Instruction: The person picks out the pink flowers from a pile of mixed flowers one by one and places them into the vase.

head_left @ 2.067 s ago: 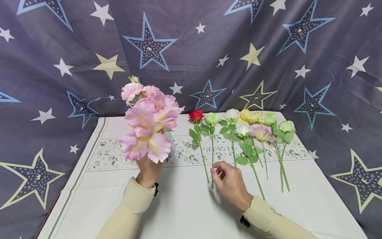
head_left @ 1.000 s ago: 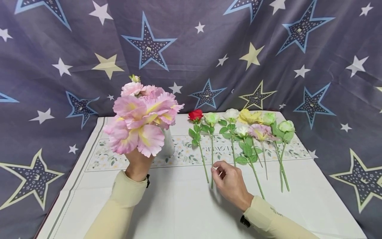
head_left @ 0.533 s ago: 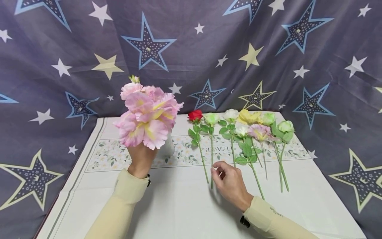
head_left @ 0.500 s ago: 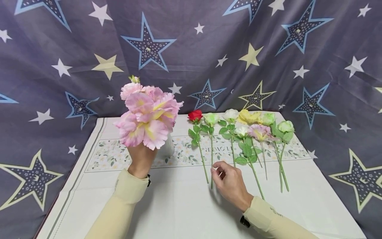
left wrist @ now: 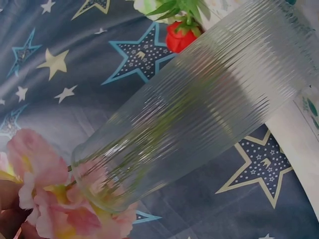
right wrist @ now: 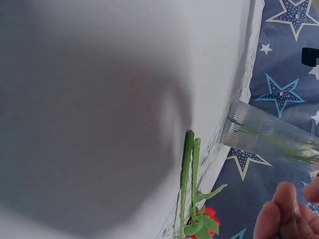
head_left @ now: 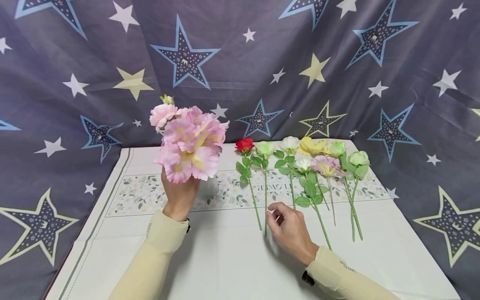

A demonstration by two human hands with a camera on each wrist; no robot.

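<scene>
In the head view my left hand (head_left: pixel 181 195) is under a large pink-lilac flower with yellow centres (head_left: pixel 192 152), partly hidden by its petals; in the left wrist view fingertips (left wrist: pixel 11 211) pinch among the petals. Beside it stands a clear ribbed vase (left wrist: pixel 174 109), mostly hidden in the head view, with green stems inside. Smaller pale pink blooms (head_left: pixel 163 116) rise behind the big flower. My right hand (head_left: pixel 291 231) rests on the white tablecloth, fingers loosely curled, close to the stem of a pale green rose (head_left: pixel 265 148); whether it touches the stem is unclear.
A red rose (head_left: pixel 245 145), white roses (head_left: pixel 290 143), a yellow flower (head_left: pixel 313 146), another lilac flower (head_left: pixel 327 166) and more green roses (head_left: pixel 358 158) lie in a row at the right. A star-patterned curtain (head_left: pixel 232 50) hangs behind the table.
My left hand and the pink-lilac flower went left, then came back right and upward beside the vase; the petals have turned and bunched closer. My right hand stays in place.
</scene>
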